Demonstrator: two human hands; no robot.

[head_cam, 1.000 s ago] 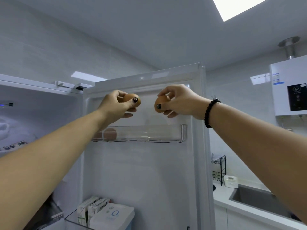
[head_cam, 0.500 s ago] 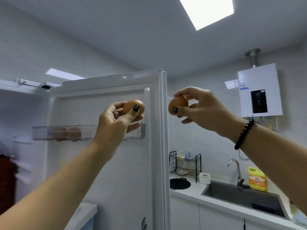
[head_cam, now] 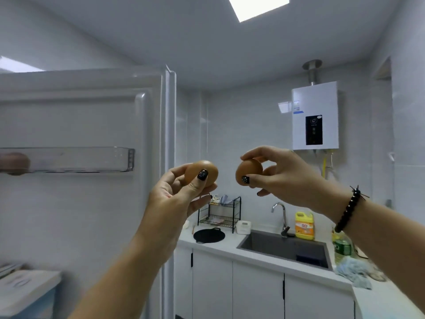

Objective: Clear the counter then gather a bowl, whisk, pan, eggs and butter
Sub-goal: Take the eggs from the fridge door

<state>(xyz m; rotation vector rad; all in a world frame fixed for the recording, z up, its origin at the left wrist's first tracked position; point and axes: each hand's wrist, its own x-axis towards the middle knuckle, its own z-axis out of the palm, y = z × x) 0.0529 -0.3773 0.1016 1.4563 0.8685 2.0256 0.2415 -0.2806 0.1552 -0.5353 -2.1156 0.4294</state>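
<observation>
My left hand (head_cam: 177,194) grips a brown egg (head_cam: 208,169) between thumb and fingers, held up in the air in front of the fridge door's edge. Just to its right, my right hand (head_cam: 282,178) pinches a second brown egg (head_cam: 249,170); a black bead bracelet sits on that wrist. Another egg (head_cam: 13,162) lies at the left end of the clear door shelf (head_cam: 92,160) of the open fridge door. A black flat pan (head_cam: 209,236) rests on the white counter (head_cam: 225,246) below my hands.
The open fridge door (head_cam: 147,125) fills the left. A black wire rack (head_cam: 219,212), a small white box (head_cam: 243,227), a sink (head_cam: 285,248) with a tap (head_cam: 281,217), a yellow detergent jug (head_cam: 304,225), a green bottle (head_cam: 342,247) and a blue cloth (head_cam: 354,271) line the counter.
Both hands have drawn the eggs away from the fridge door shelf and lowered them to the right. My view has swung right, bringing the counter and sink into sight.
</observation>
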